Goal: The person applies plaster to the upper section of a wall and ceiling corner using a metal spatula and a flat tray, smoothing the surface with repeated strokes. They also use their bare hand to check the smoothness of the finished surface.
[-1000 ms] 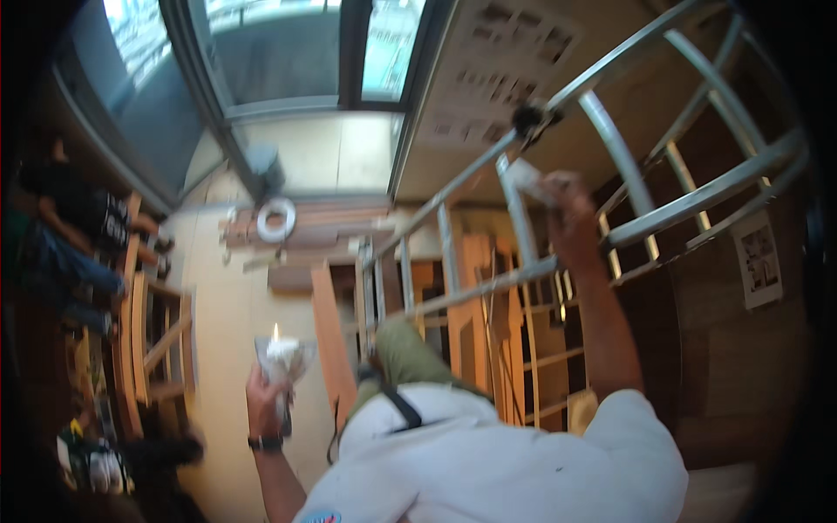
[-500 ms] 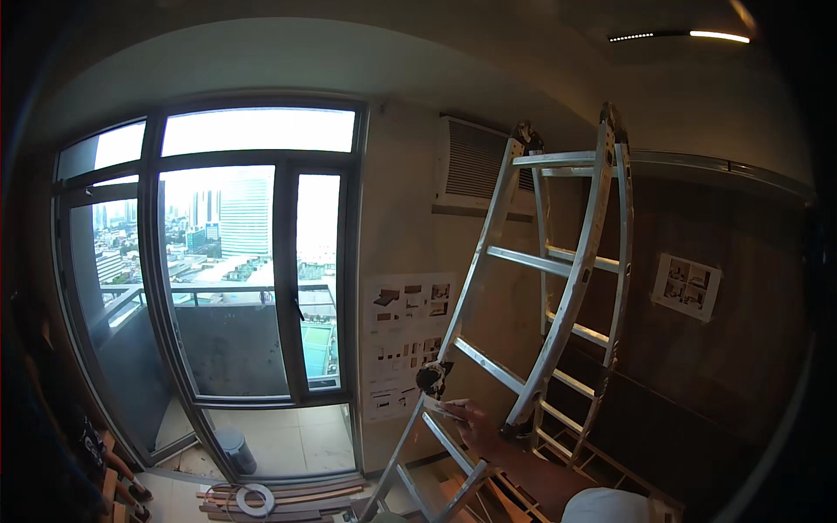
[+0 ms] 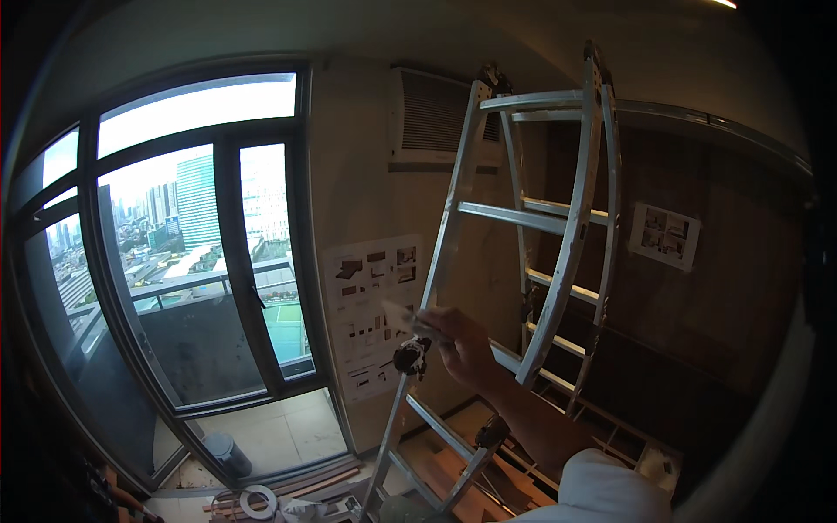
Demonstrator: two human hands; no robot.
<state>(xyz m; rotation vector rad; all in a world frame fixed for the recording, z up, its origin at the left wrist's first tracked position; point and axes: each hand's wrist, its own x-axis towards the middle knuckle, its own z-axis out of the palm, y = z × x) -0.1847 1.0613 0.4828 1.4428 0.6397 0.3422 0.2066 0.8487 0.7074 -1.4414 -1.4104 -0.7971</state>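
My right hand point(image 3: 459, 342) reaches up and to the left from a white sleeve point(image 3: 615, 484), in front of an aluminium folding ladder point(image 3: 571, 261). Its fingers are closed round a pale, flat tool point(image 3: 399, 315), whose thin end points left; blur hides its exact kind. Just below the hand is the ladder's dark, pale-smeared hinge joint point(image 3: 411, 356). I cannot tell whether hand and ladder touch. My left hand is out of view.
A tall framed window point(image 3: 228, 261) stands left, with a grey bin point(image 3: 227, 454) beyond the glass. Wood strips point(image 3: 301, 484) and a white coil point(image 3: 257, 502) lie on the floor below. Picture sheets point(image 3: 373, 305) hang on the wall under an air conditioner point(image 3: 440, 122).
My right hand has risen with the pale flat tool, from below the ladder's hinge joint to just above it. The view has tilted and swung to the right.
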